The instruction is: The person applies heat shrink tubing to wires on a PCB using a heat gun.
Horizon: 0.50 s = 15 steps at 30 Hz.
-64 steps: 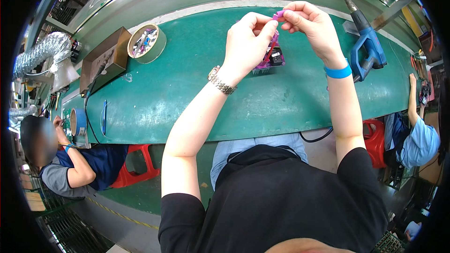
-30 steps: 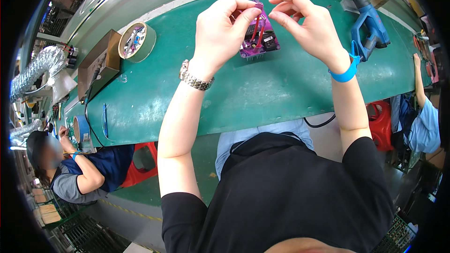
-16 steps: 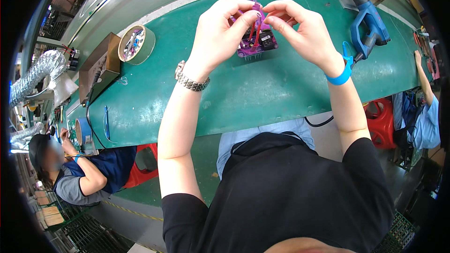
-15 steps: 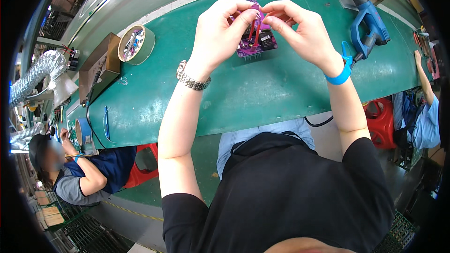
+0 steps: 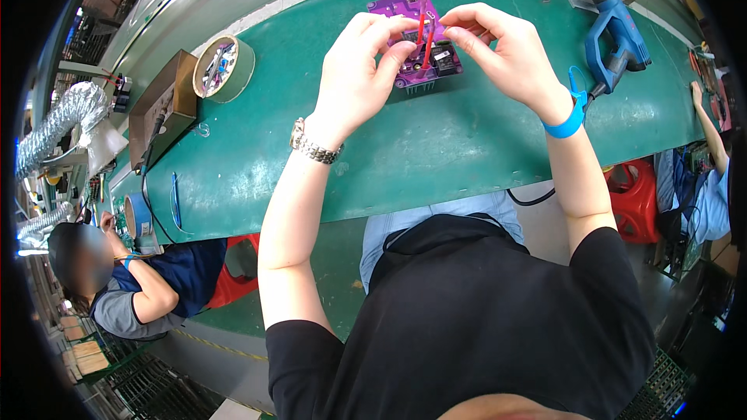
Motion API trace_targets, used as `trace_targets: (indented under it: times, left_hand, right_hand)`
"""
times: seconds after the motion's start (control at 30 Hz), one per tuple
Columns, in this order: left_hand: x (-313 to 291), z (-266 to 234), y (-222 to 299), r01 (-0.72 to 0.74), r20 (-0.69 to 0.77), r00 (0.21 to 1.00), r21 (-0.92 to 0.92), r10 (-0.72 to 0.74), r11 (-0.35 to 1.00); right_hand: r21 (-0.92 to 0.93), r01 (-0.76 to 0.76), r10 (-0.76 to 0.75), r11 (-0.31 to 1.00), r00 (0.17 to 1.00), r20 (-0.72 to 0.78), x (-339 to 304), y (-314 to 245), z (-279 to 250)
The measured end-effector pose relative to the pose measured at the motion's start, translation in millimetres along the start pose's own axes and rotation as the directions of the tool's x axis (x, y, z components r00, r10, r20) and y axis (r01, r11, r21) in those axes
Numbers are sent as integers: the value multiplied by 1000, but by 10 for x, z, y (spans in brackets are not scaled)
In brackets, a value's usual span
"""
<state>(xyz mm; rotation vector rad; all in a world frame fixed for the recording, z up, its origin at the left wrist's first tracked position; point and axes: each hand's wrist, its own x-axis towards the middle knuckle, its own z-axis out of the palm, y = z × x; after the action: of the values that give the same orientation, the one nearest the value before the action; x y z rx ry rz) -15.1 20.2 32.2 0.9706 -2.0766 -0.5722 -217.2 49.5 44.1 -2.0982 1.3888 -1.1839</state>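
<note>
A purple circuit board [image 5: 387, 6] with black components and a finned metal part at its near edge lies on the green bench. Two red wires [image 5: 427, 53] rise from it, between my hands. My left hand [image 5: 362, 66] is over the board's left part, thumb and index finger apart, hiding some of the board. Its index fingertip is close to the left wire. My right hand [image 5: 506, 54] hovers at the board's right side, near the wire tops. Its thumb and index finger are slightly apart, with the other fingers curled; nothing shows between them.
A blue heat gun [image 5: 611, 35] stands at the far right. To the left are a round tub [image 5: 243, 76] of small parts, an open brown box [image 5: 187, 101] and a thin blue tool [image 5: 176, 201]. Co-workers sit at both sides: one person [image 5: 156, 292] left, another [image 5: 708, 202] right.
My hands have parted from close together above the wires. The left hand moved left and slightly nearer, the right hand slightly right, uncovering more of the board and both wires.
</note>
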Motion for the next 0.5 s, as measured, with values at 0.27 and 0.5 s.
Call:
trace_targets:
  times: [0.27, 0.5]
  left_hand:
    - [-6, 8, -100, -286, 47, 957, 306, 285, 908]
    - [-28, 45, -107, -223, -29, 971, 230, 236, 947]
  right_hand:
    - [-51, 22, -24, 998, 999, -31, -52, -6, -66]
    - [-55, 5, -8, 998, 999, -50, -112, 48, -152]
